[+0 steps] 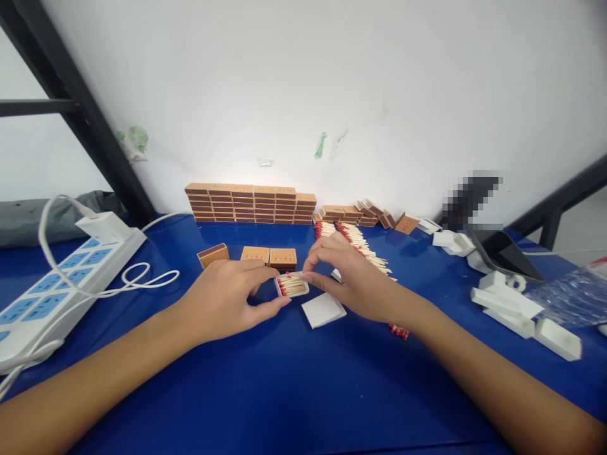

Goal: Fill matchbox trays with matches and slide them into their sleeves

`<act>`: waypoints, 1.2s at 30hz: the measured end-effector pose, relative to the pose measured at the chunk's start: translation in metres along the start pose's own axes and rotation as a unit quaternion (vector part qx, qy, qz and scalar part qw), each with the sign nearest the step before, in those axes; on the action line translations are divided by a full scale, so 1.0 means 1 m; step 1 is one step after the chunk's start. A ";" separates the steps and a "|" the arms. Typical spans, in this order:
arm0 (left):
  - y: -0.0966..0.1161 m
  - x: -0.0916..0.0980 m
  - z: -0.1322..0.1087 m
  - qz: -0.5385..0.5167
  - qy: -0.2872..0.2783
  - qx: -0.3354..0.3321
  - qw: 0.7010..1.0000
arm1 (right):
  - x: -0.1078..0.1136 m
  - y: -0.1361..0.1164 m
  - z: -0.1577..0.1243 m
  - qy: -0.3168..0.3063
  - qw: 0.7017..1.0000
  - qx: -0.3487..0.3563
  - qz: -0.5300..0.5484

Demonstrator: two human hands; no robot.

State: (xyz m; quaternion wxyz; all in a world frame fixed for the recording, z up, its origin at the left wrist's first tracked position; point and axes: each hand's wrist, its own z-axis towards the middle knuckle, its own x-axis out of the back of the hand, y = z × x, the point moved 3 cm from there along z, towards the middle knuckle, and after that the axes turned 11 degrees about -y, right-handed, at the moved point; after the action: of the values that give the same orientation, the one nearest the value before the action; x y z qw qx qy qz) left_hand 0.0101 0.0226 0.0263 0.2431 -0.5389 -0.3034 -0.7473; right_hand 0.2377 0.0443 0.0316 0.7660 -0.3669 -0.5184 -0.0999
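A small white matchbox tray (277, 289) full of red-headed matches (294, 285) sits between my hands, just above the blue table. The index finger and thumb of my left hand (227, 297) grip its left end. With thumb and index finger pinched, my right hand (351, 275) holds its upper right corner; whether a match is also in that pinch is unclear. Below my right fingers lies a flat white tray or card (324, 311). Behind my right hand are long heaps of loose matches (358, 240), partly hidden. Closed matchboxes (283, 258) and a tilted matchbox (212, 254) lie beyond my left hand.
Stacked matchboxes (241, 203) line the wall, with a looser pile (348, 213) to their right. A power strip (61, 284) with white cables stands left. At right are empty white trays (509, 303), a phone (505, 253) and clear plastic (571, 297).
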 end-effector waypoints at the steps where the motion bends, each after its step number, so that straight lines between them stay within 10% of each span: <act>1: 0.000 0.000 0.000 -0.009 0.001 -0.001 1.000 | -0.003 -0.002 0.000 0.001 1.000 0.004 -0.001; 22: 0.001 0.000 0.000 -0.017 0.007 -0.017 1.000 | 0.004 -0.008 -0.001 0.038 0.995 0.044 -0.075; 27: 0.001 0.001 -0.001 -0.004 0.009 -0.015 1.000 | 0.029 0.037 -0.005 0.126 0.985 -0.007 -0.121; 36: 0.001 0.001 -0.001 0.009 -0.001 -0.006 1.000 | 0.024 0.112 -0.007 0.031 0.978 -0.104 -0.177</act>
State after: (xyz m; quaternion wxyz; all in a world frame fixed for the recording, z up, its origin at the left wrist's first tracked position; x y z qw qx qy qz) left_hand 0.0101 0.0217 0.0270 0.2462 -0.5433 -0.2948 -0.7465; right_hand 0.3131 0.1244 -0.0002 0.7093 -0.3438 -0.5381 -0.2985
